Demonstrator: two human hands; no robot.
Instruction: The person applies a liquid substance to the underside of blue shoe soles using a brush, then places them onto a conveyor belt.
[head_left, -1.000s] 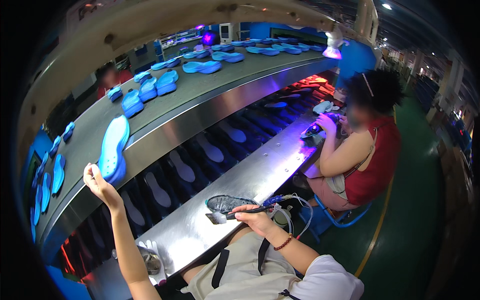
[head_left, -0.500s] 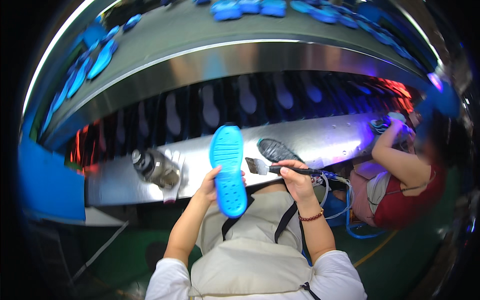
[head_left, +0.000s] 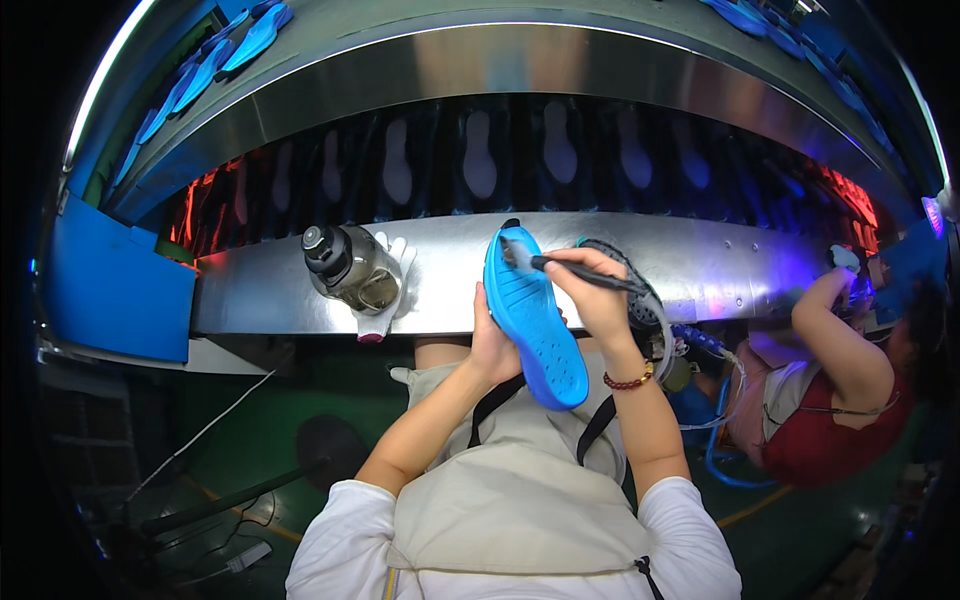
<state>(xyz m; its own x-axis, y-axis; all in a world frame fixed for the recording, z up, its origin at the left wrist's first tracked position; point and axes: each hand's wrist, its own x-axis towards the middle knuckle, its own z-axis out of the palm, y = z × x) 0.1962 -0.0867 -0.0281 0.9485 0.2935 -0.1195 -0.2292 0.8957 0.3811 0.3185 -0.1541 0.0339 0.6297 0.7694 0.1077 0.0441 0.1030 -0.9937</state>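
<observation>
My left hand [head_left: 492, 338] is closed around the edge of a blue shoe sole [head_left: 548, 345], its fingers partly hidden behind it. The sole is held up at a tilt over the front edge of the metal ledge, showing its holes and grooves. In my right hand [head_left: 600, 295] is a flat paintbrush [head_left: 590, 276] with a dark handle. Its pale bristles lie over the far end of the sole and seem to touch it. Behind my right hand, a dark shoe part [head_left: 643, 308] rests on the ledge, partly covered.
A dark drink bottle [head_left: 355, 275] and a white glove [head_left: 402, 262] sit on the metal ledge [head_left: 255, 292] to the left. Beyond runs a dark conveyor with sole shapes [head_left: 480, 160]; blue soles [head_left: 258, 38] lie on the upper belt. A co-worker [head_left: 835, 400] sits at right.
The brush has moved from beside the sole onto its far end. The sole has tilted, its near end swinging right. The whole view has also shifted.
</observation>
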